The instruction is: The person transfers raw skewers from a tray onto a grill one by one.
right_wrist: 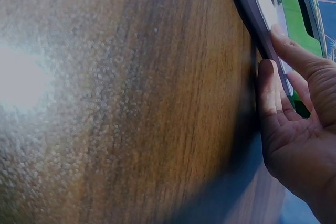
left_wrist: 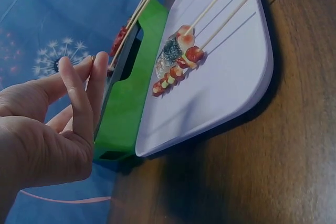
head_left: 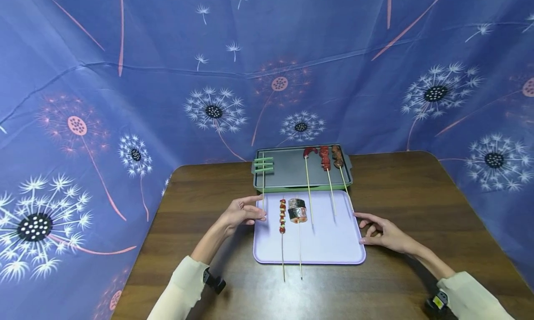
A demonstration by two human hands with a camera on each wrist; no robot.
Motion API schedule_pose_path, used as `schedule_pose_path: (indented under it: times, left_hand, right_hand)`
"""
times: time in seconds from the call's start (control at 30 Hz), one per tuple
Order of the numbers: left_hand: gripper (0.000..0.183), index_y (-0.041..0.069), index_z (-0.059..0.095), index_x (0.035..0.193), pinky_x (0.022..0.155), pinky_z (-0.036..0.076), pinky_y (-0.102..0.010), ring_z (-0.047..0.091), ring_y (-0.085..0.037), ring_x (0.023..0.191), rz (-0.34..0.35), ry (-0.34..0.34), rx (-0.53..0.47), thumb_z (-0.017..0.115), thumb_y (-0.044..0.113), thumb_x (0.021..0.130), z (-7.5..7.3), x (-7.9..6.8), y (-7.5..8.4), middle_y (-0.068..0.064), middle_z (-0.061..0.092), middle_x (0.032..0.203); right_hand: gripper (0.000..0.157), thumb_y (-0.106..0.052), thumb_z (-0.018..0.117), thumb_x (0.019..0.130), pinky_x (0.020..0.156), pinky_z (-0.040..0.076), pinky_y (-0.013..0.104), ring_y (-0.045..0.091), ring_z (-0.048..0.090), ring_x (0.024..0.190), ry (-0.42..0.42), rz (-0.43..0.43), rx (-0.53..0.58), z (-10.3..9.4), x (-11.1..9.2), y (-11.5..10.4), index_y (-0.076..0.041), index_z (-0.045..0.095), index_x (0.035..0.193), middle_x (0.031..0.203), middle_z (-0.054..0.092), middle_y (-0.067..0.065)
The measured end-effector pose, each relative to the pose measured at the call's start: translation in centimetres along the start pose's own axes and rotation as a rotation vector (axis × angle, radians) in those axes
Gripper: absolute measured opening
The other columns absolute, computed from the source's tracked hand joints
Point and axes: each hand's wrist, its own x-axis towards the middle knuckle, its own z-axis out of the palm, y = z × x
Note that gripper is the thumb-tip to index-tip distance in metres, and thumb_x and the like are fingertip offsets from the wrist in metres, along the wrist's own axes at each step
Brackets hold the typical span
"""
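In the head view my left hand (head_left: 244,212) pinches the bare lower end of a wooden skewer (head_left: 263,184). Several green stalk pieces at that skewer's far end lie on the left of a dark grill pan (head_left: 289,164). My right hand (head_left: 385,234) holds the right rim of a pale purple tray (head_left: 333,246); the right wrist view shows the thumb over the edge and fingers below it. On the tray lie a thin skewer of small red and pale pieces (head_left: 282,220) and a skewer with a thick, dark-banded piece (head_left: 297,211), their sticks overhanging the front.
On the pan's right side lie a curled red skewer (head_left: 309,151), a red meat skewer (head_left: 325,158) and a brown meat skewer (head_left: 337,156), sticks reaching over the tray. The pan has a green base (left_wrist: 123,114). A patterned blue cloth (head_left: 267,46) hangs behind the wooden table (head_left: 438,195).
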Motion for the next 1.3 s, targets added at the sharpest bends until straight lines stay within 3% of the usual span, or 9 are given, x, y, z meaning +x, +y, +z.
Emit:
schedule_pose_path:
  times: [0.4,1.3]
  left_hand:
    - [0.064,0.003,0.048,0.150,0.052,0.046,-0.012,0.075,-0.008,0.074,-0.058,0.014,-0.014,0.073,-0.001,0.091,0.3,1.4,0.1,0.005,0.078,0.083]
    - [0.051,-0.002,0.057,0.141,0.055,0.054,-0.014,0.077,-0.013,0.079,-0.022,0.079,-0.041,0.072,0.002,0.092,0.0,2.5,-1.2,-0.002,0.080,0.088]
  right_hand:
    - [0.069,0.001,0.077,0.086,0.064,0.057,0.020,0.002,0.064,0.080,-0.007,0.016,0.000,0.1,0.2,-0.3,0.019,0.040,0.142,0.108,0.053,0.027]
    - [0.067,0.001,0.076,0.087,0.064,0.056,0.019,0.002,0.064,0.080,0.004,0.008,0.002,0.3,-0.1,-0.1,0.020,0.040,0.141,0.107,0.052,0.026]
